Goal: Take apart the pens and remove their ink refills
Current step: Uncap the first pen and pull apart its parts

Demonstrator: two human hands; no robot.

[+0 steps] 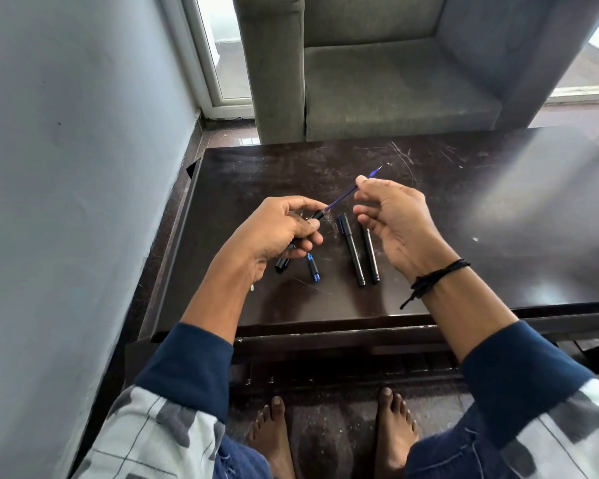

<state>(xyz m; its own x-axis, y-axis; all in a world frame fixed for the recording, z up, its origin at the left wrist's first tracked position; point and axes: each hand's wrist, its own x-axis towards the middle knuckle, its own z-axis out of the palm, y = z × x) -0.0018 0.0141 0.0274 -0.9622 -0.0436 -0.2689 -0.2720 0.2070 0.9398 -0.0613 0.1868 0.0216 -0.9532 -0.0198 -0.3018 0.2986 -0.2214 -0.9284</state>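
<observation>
A thin blue ink refill [343, 198], translucent with a fine pointed tip, slants above the middle of the dark scratched worktop [498, 209]. The right hand [400, 223] pinches it near the tip between thumb and forefinger, its grip closed on the refill. The refill's lower end sits in a black pen barrel [316, 216], which the left hand [281, 233] holds in a closed grip. On the worktop below lie two slim black pens [360, 252] side by side, a small blue piece [313, 267] and a black cap [282, 264], nearer the front edge.
</observation>
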